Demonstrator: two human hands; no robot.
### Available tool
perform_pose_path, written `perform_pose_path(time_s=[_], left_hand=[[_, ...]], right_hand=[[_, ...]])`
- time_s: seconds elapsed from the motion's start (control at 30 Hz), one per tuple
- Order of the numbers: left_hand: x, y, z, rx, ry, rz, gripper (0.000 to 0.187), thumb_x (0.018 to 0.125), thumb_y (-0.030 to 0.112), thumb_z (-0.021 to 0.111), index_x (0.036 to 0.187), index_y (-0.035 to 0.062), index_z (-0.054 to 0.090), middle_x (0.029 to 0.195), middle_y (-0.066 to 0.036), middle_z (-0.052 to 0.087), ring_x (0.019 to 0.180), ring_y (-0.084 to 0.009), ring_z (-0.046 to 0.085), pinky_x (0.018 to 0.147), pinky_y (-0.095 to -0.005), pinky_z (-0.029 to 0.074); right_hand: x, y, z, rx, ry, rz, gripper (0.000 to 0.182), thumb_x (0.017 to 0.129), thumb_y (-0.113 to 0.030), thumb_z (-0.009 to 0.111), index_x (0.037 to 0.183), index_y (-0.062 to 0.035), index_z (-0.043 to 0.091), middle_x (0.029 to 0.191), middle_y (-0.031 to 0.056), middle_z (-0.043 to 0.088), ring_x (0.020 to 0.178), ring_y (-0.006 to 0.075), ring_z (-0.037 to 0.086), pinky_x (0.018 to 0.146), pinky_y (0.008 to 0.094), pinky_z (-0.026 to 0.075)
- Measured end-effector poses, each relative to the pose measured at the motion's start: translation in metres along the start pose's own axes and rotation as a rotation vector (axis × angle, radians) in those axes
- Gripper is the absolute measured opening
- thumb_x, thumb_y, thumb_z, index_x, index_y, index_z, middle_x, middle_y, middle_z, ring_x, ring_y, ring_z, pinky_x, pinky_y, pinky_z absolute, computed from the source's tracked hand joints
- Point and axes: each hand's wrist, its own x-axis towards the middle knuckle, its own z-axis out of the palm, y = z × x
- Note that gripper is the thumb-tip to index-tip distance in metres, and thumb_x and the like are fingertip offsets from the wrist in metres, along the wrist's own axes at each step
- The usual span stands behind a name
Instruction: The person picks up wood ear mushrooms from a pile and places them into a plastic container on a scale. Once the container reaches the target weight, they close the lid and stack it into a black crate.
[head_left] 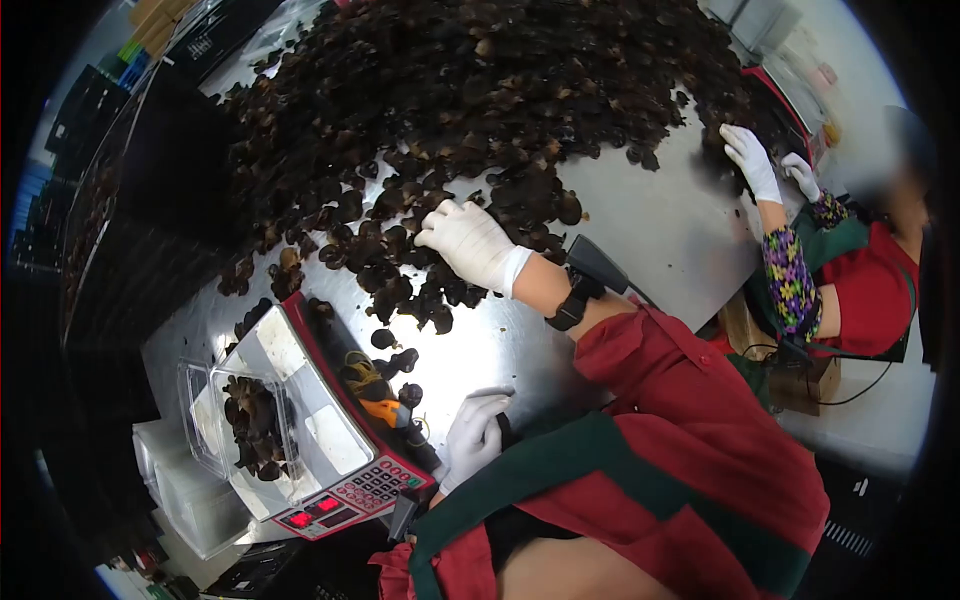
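My right hand (468,243), in a white glove, is at the near edge of a big heap of dark brown mushroom-like pieces (470,90). Its fingers curl down onto the pieces, and what they hold, if anything, is hidden. My left hand (474,437), also gloved, rests low near the metal table's front edge, beside the scale, its fingers bent together. On the red and white scale (335,440) sits an open clear plastic box (205,415) with dark pieces (256,425) in it.
Orange-handled scissors (385,411) and loose pieces lie right of the scale. Stacked clear boxes (190,490) stand left of it, below black crates (150,210). At the right, a co-worker's gloved hands (752,165) are by the heap, near another red-edged scale (790,110).
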Motion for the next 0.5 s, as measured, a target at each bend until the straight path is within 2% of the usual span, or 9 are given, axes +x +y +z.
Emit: perform_pose_path(time_s=[0.07,0.1,0.13,0.17,0.27,0.37,0.43,0.47,0.5], left_hand=[[0.001,-0.002,-0.002,0.012,0.005,0.010,0.039,0.075,-0.019,0.051,0.105,0.0012,0.066,0.106,-0.015,0.069,0.103,-0.0318,0.067,0.088,-0.0374,0.053],[0.000,-0.002,-0.001,0.016,-0.003,0.016,0.038,0.075,-0.018,0.051,0.105,0.0014,0.066,0.105,-0.014,0.069,0.103,-0.0317,0.067,0.088,-0.0375,0.053],[-0.001,-0.001,-0.001,0.013,0.002,0.010,0.038,0.075,-0.018,0.051,0.105,0.0014,0.066,0.105,-0.014,0.069,0.103,-0.0317,0.067,0.088,-0.0375,0.053],[0.000,0.001,-0.001,0.016,0.004,0.005,0.038,0.075,-0.018,0.052,0.104,0.0015,0.067,0.105,-0.014,0.069,0.102,-0.0315,0.067,0.087,-0.0375,0.053],[0.000,0.000,-0.001,0.016,0.003,0.002,0.038,0.075,-0.018,0.052,0.104,0.0018,0.067,0.104,-0.013,0.069,0.102,-0.0313,0.067,0.087,-0.0377,0.053],[-0.001,-0.002,-0.001,0.012,-0.005,0.002,0.038,0.075,-0.018,0.052,0.103,0.0018,0.067,0.103,-0.014,0.069,0.100,-0.0314,0.067,0.087,-0.0377,0.053],[-0.001,0.000,-0.001,0.004,-0.013,-0.005,0.038,0.075,-0.018,0.052,0.103,0.0016,0.067,0.103,-0.014,0.070,0.100,-0.0316,0.067,0.086,-0.0377,0.053],[0.000,0.001,-0.001,0.014,-0.009,0.001,0.039,0.074,-0.019,0.051,0.103,0.0012,0.067,0.103,-0.015,0.070,0.099,-0.0319,0.067,0.086,-0.0377,0.054],[0.002,0.002,-0.002,0.023,-0.004,0.005,0.039,0.074,-0.019,0.050,0.103,0.0007,0.067,0.103,-0.015,0.070,0.099,-0.0321,0.068,0.086,-0.0376,0.054]], right_hand=[[-0.010,0.009,-0.006,0.107,0.027,0.031,0.014,0.081,-0.013,0.064,0.091,-0.0164,0.072,0.094,0.0005,0.066,0.100,0.0228,0.060,0.085,0.0400,0.049],[-0.019,0.021,-0.007,0.150,0.065,0.003,0.016,0.078,-0.014,0.071,0.094,-0.0158,0.073,0.088,0.0012,0.065,0.095,0.0237,0.060,0.080,0.0380,0.050],[-0.033,0.029,-0.012,0.191,0.119,0.008,0.014,0.077,-0.015,0.072,0.091,-0.0146,0.073,0.086,0.0026,0.066,0.091,0.0250,0.061,0.079,0.0384,0.050],[-0.048,0.036,-0.019,0.296,0.155,0.027,0.014,0.078,-0.015,0.071,0.092,-0.0121,0.074,0.087,0.0037,0.067,0.091,0.0263,0.061,0.080,0.0392,0.051],[-0.091,0.044,-0.059,0.540,-0.019,0.277,0.021,0.084,-0.013,0.070,0.104,-0.0089,0.075,0.100,0.0062,0.073,0.100,0.0248,0.063,0.090,0.0348,0.051],[-0.126,0.044,-0.090,0.711,0.032,0.354,0.024,0.085,-0.009,0.069,0.108,-0.0051,0.074,0.105,0.0091,0.073,0.102,0.0236,0.064,0.093,0.0342,0.049],[-0.152,0.041,-0.108,0.931,0.202,0.459,0.023,0.088,-0.006,0.067,0.109,-0.0031,0.073,0.107,0.0116,0.072,0.107,0.0213,0.063,0.091,0.0323,0.051],[-0.167,0.044,-0.119,0.851,0.178,0.469,0.023,0.089,-0.004,0.065,0.111,-0.0015,0.072,0.112,0.0116,0.071,0.104,0.0199,0.064,0.092,0.0302,0.050],[-0.180,0.044,-0.135,0.953,0.087,0.621,0.024,0.088,-0.004,0.065,0.111,-0.0007,0.072,0.111,0.0111,0.071,0.103,0.0191,0.064,0.094,0.0311,0.050]])
